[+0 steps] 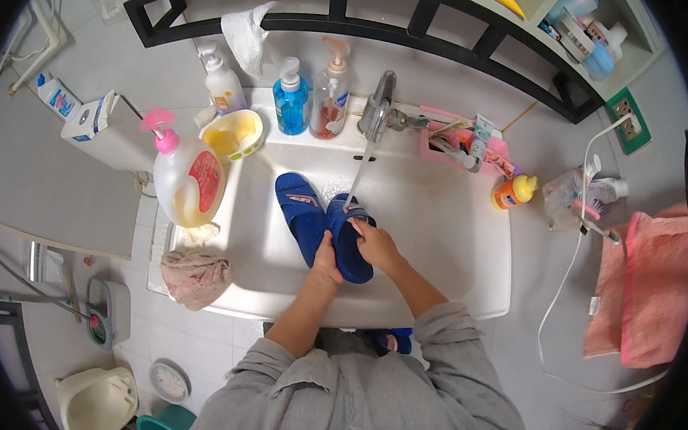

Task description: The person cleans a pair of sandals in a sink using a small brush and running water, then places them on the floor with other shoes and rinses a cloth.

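Water runs from the chrome faucet (380, 103) onto the strap of a blue slide sandal (352, 256) in the white sink basin (439, 221). My left hand (326, 260) holds this sandal by its left edge, low down. My right hand (375, 244) is on the same sandal, with fingers at the strap opening; what the fingertips do under the strap is hidden. The other blue slide sandal (301, 217) lies just to the left, close against the first, its toe end towards the back of the sink.
Along the sink's rim stand a large pink-topped pump bottle (191, 180), a yellow soap dish (233, 134), a blue pump bottle (292, 103) and a pink toiletry basket (464, 148). A brown cloth (197, 277) hangs over the front left corner. A white cable (566, 278) hangs at the right.
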A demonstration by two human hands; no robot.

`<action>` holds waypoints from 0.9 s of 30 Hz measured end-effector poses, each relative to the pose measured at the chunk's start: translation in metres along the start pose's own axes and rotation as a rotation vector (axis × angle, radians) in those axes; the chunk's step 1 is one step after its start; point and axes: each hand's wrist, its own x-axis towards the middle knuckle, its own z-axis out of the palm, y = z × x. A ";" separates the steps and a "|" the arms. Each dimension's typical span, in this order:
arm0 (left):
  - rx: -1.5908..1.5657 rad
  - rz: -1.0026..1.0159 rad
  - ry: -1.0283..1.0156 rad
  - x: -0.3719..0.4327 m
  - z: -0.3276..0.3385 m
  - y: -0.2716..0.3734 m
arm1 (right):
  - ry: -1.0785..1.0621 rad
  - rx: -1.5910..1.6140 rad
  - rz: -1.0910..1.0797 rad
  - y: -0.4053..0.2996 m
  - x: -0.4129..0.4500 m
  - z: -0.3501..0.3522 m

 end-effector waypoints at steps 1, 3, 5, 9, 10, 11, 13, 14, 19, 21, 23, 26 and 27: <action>0.000 0.005 0.013 -0.003 -0.005 0.003 | -0.009 0.011 -0.002 -0.013 -0.008 -0.003; 0.014 0.036 -0.003 -0.006 -0.011 0.008 | -0.160 0.106 -0.034 -0.035 -0.038 -0.020; 0.001 0.050 0.018 -0.008 -0.013 0.009 | -0.183 0.080 -0.099 -0.037 -0.070 -0.025; 0.050 0.025 0.118 -0.014 0.008 0.003 | -0.024 0.177 -0.130 -0.023 -0.051 -0.008; 0.095 0.022 0.121 -0.013 0.013 0.001 | 0.024 0.180 -0.086 -0.013 -0.030 0.002; 0.138 0.019 0.123 -0.011 0.017 -0.001 | 0.072 0.182 -0.043 -0.003 -0.010 0.010; 0.147 0.005 0.140 -0.001 -0.006 0.007 | 0.033 0.099 -0.014 -0.020 -0.005 0.011; 0.144 0.024 0.122 0.007 -0.028 0.013 | -0.085 0.114 0.011 -0.038 -0.017 0.000; 0.079 -0.070 0.159 -0.006 -0.009 0.010 | -0.214 0.103 -0.129 -0.035 -0.098 -0.026; 0.073 -0.029 0.163 -0.008 -0.008 0.008 | -0.209 0.111 -0.109 -0.037 -0.079 -0.026; 0.094 -0.005 0.161 -0.007 -0.002 0.006 | -0.147 0.009 -0.059 -0.025 -0.039 -0.009; 0.138 0.059 0.092 -0.004 0.000 0.005 | -0.075 -0.128 0.084 -0.012 0.012 0.015; 0.138 0.056 0.099 -0.010 0.001 0.005 | -0.050 -0.153 0.109 -0.015 0.017 0.018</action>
